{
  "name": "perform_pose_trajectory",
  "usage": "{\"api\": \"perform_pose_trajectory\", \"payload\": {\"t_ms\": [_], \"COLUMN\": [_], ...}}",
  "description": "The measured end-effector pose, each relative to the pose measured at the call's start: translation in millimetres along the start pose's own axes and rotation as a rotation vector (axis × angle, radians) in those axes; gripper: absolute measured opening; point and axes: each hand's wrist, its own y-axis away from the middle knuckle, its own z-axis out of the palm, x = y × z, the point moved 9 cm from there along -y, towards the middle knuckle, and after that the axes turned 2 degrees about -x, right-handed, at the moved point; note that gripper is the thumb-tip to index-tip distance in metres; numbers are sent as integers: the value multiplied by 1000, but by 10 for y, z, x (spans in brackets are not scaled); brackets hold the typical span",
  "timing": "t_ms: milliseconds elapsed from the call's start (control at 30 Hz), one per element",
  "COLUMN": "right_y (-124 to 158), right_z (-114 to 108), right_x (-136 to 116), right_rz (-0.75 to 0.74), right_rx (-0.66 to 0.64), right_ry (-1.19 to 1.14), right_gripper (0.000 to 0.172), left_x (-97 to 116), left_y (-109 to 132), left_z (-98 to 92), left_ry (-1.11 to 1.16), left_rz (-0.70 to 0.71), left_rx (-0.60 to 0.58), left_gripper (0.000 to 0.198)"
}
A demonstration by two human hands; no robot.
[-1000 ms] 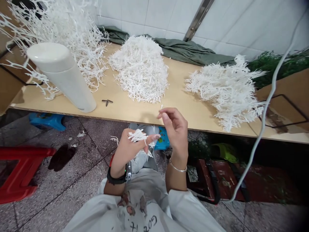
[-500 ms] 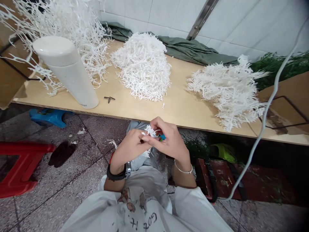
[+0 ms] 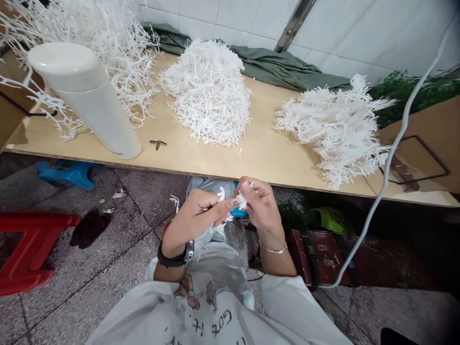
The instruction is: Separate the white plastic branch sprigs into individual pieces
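Over my lap, just off the table's front edge, my left hand [image 3: 199, 213] is closed with its thumb and fingers pinching a small white sprig [image 3: 221, 193]. Close beside it, my right hand [image 3: 264, 208] is closed too, its fingers curled around a small bunch of white sprigs [image 3: 242, 200]. The left thumb reaches to that bunch. Parts of both pieces are hidden by the fingers. More white bits [image 3: 220, 227] lie below the hands on my lap. On the table [image 3: 201, 160] stands a dense heap of short white sprigs [image 3: 212, 96].
Longer white branched strands [image 3: 115, 52] pile up at the left behind a white bottle [image 3: 97, 108]. Another white heap [image 3: 334, 129] lies right. Dark seeds [image 3: 157, 143] rest near the bottle. A grey cable [image 3: 386, 172] hangs at right. A red stool [image 3: 36, 249] stands on the floor.
My hands have moved slightly apart, and the right hand has turned and drawn to the right with the white bunch. The view has shifted a little.
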Motion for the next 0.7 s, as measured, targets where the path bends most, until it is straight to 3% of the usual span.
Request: {"api": "perform_pose_trajectory", "payload": {"t_ms": [133,200,300,400,467,533,567,667,700], "right_y": [93,110,147,312,320,130,-53,-693,-820], "right_z": [9,-134,-702,-1311,-1379,-1181,-1027,-622,-570], "right_x": [-55,-154,-421,-701,-785,-772,-710,-197,-1], "right_rz": [-43,-126,-350,-659,-738,-721,-667,-334,-239], "right_rx": [294,412,605,910,1056,1052,973,575,481], "right_ry": [-346,-384,-349,-253,-49,227,386,807,889], "right_gripper": [44,39,41,47,36,24,19,10,16], "left_x": [63,117,235,285,202,82,31,-30,-29], "left_y": [-38,8,187,421,459,381,335,227,209], "left_z": [120,122,-9,-347,-443,-415,-395,-352,-354], "left_ry": [70,104,214,313,316,301,298,257,231], "left_rz": [91,122,188,276,233,141,105,55,47], "left_rx": [70,95,153,422,519,499,486,444,440], "left_gripper": [55,55,55,54,54,54,55,57,57]}}
